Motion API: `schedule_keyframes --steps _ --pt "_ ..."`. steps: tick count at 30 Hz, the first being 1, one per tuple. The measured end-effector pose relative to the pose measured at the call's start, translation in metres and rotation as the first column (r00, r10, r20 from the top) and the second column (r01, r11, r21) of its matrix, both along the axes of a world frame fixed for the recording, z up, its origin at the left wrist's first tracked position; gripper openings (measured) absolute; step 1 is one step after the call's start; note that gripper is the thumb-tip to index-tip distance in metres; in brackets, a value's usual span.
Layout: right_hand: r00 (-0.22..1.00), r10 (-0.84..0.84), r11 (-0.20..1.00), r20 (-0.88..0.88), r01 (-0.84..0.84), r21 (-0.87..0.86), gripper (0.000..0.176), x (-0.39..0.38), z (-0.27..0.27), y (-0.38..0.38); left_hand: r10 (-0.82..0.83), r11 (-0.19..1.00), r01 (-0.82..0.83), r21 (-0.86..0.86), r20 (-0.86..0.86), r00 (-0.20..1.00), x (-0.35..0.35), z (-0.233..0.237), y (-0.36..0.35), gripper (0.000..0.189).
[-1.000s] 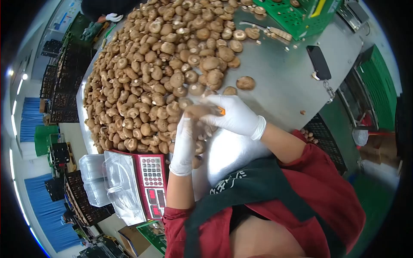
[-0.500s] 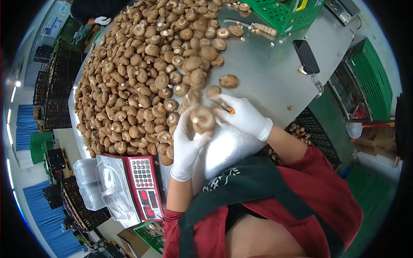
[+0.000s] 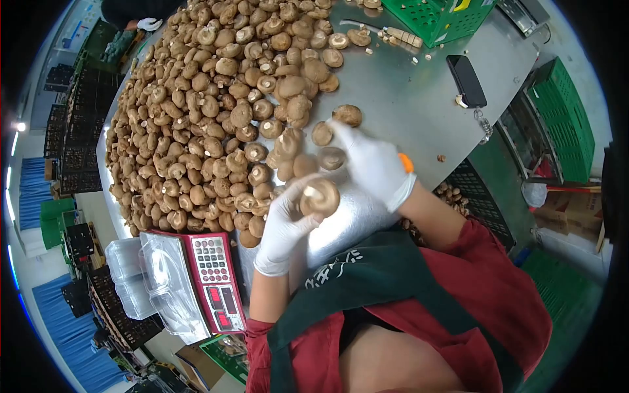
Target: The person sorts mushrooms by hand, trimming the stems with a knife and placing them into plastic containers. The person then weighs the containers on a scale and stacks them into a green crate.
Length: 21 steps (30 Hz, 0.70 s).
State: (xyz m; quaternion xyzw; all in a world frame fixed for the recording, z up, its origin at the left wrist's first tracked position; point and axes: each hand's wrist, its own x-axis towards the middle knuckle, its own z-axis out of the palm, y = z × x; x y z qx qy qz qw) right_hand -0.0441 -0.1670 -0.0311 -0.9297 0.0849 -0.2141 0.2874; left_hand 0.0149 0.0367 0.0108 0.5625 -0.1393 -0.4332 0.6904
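Note:
Brown mushrooms (image 3: 196, 124) lie in a large pile on the metal table (image 3: 406, 105). My left hand (image 3: 285, 229), in a white glove, holds one mushroom (image 3: 320, 198) with its stem side up. My right hand (image 3: 377, 164), also gloved and blurred by motion, reaches toward a loose mushroom (image 3: 322, 133) at the pile's edge. An orange object (image 3: 407, 163) shows beside the right hand; whether its fingers grip it is unclear. A mushroom (image 3: 331, 158) lies between the hands, and another (image 3: 346, 116) sits just beyond the right fingertips.
A red scale (image 3: 219, 281) with clear plastic trays (image 3: 167, 288) stands at the lower left. A knife (image 3: 403, 37), a green crate (image 3: 439, 23) and a phone (image 3: 466, 80) are at the upper right. Another person's gloved hand (image 3: 149, 24) is at the far left.
My right hand has moved away from my left hand, and the orange object now shows nearer its wrist. The left hand, still with its mushroom, sits slightly lower. The view has shifted slightly.

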Motion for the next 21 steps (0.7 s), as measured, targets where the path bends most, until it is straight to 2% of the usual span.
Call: schedule_keyframes --steps 1,3,4,7,8,13,17,21 --pt "0.999 -0.028 1.0 -0.045 0.028 -0.002 0.062 -0.001 0.0 -0.01 -0.011 1.0 0.011 -0.001 -0.025 1.0 -0.002 0.0 0.002 0.092" --pt "0.987 -0.079 0.997 -0.138 0.078 -0.01 0.057 -0.007 0.006 -0.027 0.015 1.0 -0.015 -0.003 -0.02 1.0 -0.004 -0.006 0.002 0.088" --pt "0.998 -0.012 1.0 -0.062 0.012 0.012 0.063 -0.011 0.013 -0.026 0.046 0.999 -0.046 -0.005 0.0 0.999 -0.005 -0.006 -0.001 0.087" --pt "0.995 0.089 0.991 -0.035 -0.085 0.101 0.064 -0.019 0.014 -0.006 0.112 0.994 -0.11 -0.026 0.08 0.991 -0.006 -0.01 -0.006 0.077" --pt "0.982 0.155 0.984 -0.105 -0.144 0.109 0.064 -0.023 0.018 0.0 0.137 0.99 -0.135 -0.032 0.098 0.986 -0.007 -0.009 -0.009 0.076" --pt "0.964 0.246 0.969 -0.099 -0.242 0.046 0.064 -0.027 0.018 0.024 0.216 0.971 -0.237 0.04 0.284 0.934 -0.016 -0.018 -0.014 0.071" --pt "0.967 0.254 0.966 -0.034 -0.252 0.056 0.064 -0.026 0.022 0.028 0.101 0.946 -0.251 0.204 0.551 0.828 -0.019 -0.005 -0.018 0.07" --pt "0.955 0.268 0.962 -0.124 -0.258 0.088 0.064 -0.031 0.026 0.027 0.078 0.945 -0.25 0.211 0.597 0.799 -0.018 -0.017 -0.014 0.074"
